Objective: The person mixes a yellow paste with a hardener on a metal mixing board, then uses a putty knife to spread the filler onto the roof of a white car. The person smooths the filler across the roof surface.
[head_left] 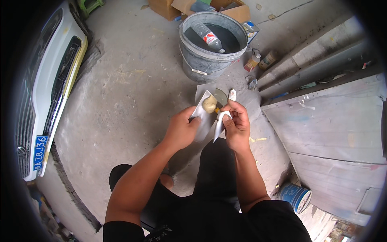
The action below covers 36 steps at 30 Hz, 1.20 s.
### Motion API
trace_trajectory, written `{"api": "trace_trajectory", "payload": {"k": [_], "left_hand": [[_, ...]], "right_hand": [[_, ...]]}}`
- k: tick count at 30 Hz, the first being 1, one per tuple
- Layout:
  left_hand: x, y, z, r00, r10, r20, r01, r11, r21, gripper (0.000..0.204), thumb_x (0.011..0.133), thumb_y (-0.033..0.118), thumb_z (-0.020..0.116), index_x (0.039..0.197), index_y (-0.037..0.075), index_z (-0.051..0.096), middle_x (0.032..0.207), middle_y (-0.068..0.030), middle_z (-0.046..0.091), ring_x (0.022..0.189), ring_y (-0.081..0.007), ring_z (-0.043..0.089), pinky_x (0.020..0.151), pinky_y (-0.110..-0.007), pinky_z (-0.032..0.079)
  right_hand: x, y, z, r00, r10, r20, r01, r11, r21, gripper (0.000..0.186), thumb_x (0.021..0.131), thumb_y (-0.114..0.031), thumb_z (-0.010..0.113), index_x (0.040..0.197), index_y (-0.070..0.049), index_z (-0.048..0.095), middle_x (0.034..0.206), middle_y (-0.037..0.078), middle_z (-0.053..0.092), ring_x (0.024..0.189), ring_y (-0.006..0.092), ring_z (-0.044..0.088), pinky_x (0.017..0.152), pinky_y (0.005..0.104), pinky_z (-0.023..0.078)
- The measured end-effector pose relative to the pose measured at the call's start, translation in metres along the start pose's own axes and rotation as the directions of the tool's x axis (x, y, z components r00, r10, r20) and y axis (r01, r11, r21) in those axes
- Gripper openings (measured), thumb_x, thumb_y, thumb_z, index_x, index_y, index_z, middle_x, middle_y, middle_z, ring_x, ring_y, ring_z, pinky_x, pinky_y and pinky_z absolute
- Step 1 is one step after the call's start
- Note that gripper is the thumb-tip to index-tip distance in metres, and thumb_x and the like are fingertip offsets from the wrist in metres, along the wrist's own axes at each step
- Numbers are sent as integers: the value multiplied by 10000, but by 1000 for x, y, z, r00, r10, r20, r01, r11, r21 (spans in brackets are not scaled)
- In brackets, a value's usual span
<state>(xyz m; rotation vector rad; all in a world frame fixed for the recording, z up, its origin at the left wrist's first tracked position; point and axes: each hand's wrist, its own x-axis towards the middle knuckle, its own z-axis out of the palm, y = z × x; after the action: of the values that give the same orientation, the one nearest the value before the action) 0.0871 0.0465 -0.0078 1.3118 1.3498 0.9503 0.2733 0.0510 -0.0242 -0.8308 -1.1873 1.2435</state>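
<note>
My left hand grips a flat white board between thumb and fingers. On its far end sits a lump of beige putty. Just to the right, my right hand pinches a creased white piece that looks like a squeezed tube. A dab of orange-yellow paste shows between it and the putty. Beyond the fingers lie a grey round disc and a small white tube-like item. My fingers hide part of what the right hand holds.
A grey bucket of dark liquid stands ahead, a plastic bottle in it. Bottles and cardboard boxes are nearby. A white car front stands left, a pale panel right, a blue can lower right.
</note>
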Motion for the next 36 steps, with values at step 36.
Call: {"api": "trace_trajectory", "payload": {"k": [36], "left_hand": [[1, -4, -9, 989, -89, 122, 110, 978, -175, 334, 936, 71, 574, 1257, -18, 599, 1020, -49, 690, 872, -93, 605, 779, -268, 485]], "right_hand": [[5, -6, 7, 991, 65, -117, -72, 996, -56, 447, 916, 116, 527, 1320, -70, 473, 1099, 63, 615, 992, 105, 573, 833, 229, 471]]}}
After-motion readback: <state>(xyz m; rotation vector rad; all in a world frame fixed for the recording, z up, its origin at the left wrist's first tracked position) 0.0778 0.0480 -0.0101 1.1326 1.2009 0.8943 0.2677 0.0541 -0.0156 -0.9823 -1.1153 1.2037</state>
